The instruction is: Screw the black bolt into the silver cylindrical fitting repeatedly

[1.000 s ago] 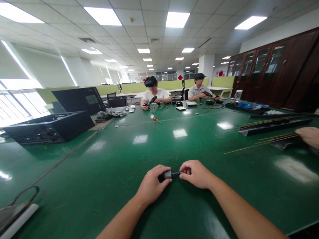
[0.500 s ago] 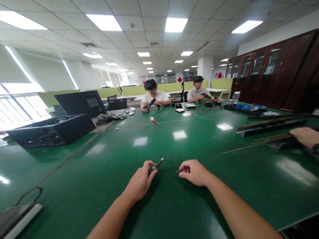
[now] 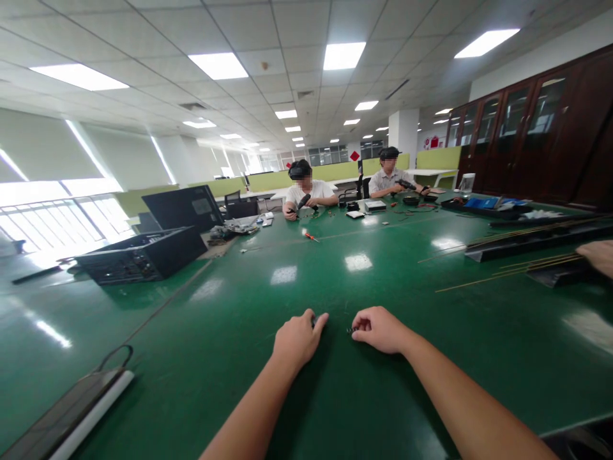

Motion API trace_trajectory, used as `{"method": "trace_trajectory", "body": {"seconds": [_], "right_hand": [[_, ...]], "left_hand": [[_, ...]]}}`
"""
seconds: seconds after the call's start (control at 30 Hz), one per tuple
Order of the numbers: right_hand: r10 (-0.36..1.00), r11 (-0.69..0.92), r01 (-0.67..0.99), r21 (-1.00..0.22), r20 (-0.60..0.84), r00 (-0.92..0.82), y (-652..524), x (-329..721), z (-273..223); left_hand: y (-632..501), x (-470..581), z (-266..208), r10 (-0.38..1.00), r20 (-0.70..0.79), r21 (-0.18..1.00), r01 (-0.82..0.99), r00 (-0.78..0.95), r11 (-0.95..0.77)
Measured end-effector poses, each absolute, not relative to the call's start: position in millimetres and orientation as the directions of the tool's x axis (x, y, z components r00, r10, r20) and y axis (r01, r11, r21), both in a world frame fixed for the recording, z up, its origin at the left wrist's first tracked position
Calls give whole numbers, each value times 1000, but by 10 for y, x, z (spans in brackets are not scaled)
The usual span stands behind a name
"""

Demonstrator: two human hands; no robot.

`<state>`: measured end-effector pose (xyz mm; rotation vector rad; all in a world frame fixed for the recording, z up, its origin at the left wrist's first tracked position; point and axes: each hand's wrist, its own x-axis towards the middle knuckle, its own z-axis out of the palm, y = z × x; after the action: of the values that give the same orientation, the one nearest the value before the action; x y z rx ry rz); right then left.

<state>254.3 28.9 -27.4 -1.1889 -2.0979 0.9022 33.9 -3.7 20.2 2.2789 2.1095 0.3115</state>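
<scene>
My left hand (image 3: 297, 337) is closed around a small grey metal cylinder (image 3: 315, 321), just over the green table. The back of the hand and the thumb cover most of that part, so its rod cannot be seen now. To the right, my right hand (image 3: 380, 329) pinches a small dark coil spring (image 3: 351, 331) between thumb and fingertips, its free end pointing left. A short gap separates the two hands, and the parts do not touch.
A black computer case (image 3: 143, 255) stands at the left. An orange screwdriver (image 3: 311, 237) lies far ahead. Thin brass rods (image 3: 469, 283) and dark metal channels (image 3: 522, 239) are at the right, beside another person's hand (image 3: 598, 255). Two people sit across the table.
My left hand has turned over, so the cylinder's rod with its pale tip has gone out of sight. The right hand keeps its pinch on the spring. The view has shifted slightly left.
</scene>
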Motion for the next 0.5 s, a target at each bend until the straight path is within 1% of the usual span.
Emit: {"method": "trace_trajectory", "body": {"seconds": [0.17, 0.3, 0.4, 0.47, 0.5], "right_hand": [[884, 377, 521, -766, 131, -448, 302, 2550, -282], [882, 379, 519, -767, 129, -453, 304, 2556, -288], [880, 380, 514, -769, 129, -457, 298, 2561, -278], [878, 379, 511, -772, 125, -461, 296, 2563, -268], [877, 378, 509, -773, 123, -464, 296, 2563, -263]], "left_hand": [[146, 453, 228, 973, 166, 155, 970, 162, -188], [31, 269, 314, 952, 161, 196, 938, 258, -287], [-186, -108, 386, 952, 179, 288, 913, 246, -290], [-377, -489, 404, 956, 246, 406, 879, 159, -251], [-482, -713, 398, 954, 281, 431, 876, 99, -218]]}}
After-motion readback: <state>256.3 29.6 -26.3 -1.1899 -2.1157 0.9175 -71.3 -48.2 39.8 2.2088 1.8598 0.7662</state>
